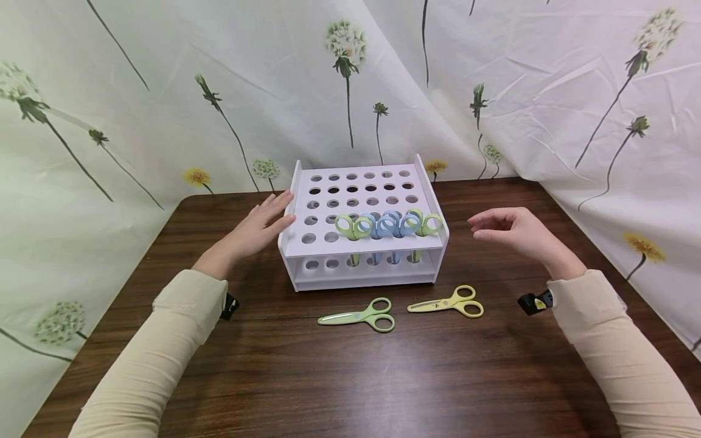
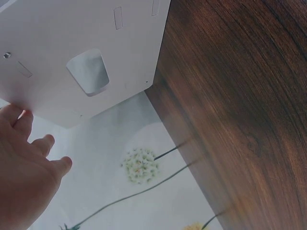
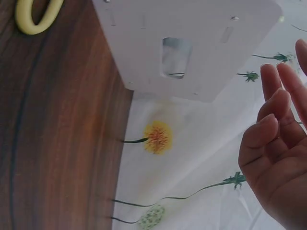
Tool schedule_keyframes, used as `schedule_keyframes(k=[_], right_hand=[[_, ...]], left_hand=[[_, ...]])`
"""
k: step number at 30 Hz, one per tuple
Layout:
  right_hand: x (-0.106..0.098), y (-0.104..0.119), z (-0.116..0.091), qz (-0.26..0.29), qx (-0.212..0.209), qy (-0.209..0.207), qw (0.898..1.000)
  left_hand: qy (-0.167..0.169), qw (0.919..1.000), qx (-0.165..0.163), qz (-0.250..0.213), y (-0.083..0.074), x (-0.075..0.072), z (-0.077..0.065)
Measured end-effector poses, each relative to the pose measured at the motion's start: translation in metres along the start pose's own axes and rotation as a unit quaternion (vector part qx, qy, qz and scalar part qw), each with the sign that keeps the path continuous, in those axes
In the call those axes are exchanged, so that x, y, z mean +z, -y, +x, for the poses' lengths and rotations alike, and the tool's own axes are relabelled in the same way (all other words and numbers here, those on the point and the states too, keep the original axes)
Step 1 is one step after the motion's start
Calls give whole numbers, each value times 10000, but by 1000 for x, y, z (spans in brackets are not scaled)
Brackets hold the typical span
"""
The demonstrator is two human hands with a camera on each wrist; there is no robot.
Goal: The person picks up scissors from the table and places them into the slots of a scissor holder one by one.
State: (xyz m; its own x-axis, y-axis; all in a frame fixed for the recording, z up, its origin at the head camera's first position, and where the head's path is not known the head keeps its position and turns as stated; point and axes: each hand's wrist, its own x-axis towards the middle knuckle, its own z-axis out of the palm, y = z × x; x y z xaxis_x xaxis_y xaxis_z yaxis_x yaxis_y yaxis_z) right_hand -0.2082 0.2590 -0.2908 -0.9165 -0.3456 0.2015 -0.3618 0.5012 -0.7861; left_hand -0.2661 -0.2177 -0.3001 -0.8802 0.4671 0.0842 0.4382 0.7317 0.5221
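Rack (image 1: pixel 364 282) set on far part of surface (image 1: pixel 328 377). Two racked green scissors (image 1: pixel 355 235) and, between them, two blue scissors (image 1: pixel 398 232) held in near row, third to sixth holes from left, handles up. Loose green scissors (image 1: pixel 368 314) and yellow scissors (image 1: pixel 451 302) laid flat near side of rack, blades pointed left, yellow placed farther right. Left hand (image 1: pixel 257 225) held at rack's left wall, fingers extended, nothing gripped; contact cannot be told. Right hand (image 1: pixel 517 234) held apart, right of rack, fingers loosely bent, nothing gripped.
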Motion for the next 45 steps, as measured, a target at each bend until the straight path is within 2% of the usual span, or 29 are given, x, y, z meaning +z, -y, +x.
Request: schedule_keyframes(k=[4, 8, 18, 25, 35, 45], right_hand=[[1, -21, 1, -105, 64, 18, 9999], [2, -31, -1, -120, 96, 39, 9999], [6, -45, -5, -179, 160, 229, 9994], [8, -57, -6, -97, 335, 365, 9987], [12, -61, -8, 102, 663, 733, 9951], [22, -73, -7, -45, 578, 1126, 9919]], left_hand=[[33, 10000, -15, -6, 0, 0, 0], [86, 10000, -35, 27, -1, 0, -1], [4, 10000, -17, 22, 0, 1, 0], [-49, 10000, -1, 51, 1, 2, 1], [-29, 10000, -41, 43, 0, 1, 1], [-27, 10000, -31, 37, -1, 0, 1]])
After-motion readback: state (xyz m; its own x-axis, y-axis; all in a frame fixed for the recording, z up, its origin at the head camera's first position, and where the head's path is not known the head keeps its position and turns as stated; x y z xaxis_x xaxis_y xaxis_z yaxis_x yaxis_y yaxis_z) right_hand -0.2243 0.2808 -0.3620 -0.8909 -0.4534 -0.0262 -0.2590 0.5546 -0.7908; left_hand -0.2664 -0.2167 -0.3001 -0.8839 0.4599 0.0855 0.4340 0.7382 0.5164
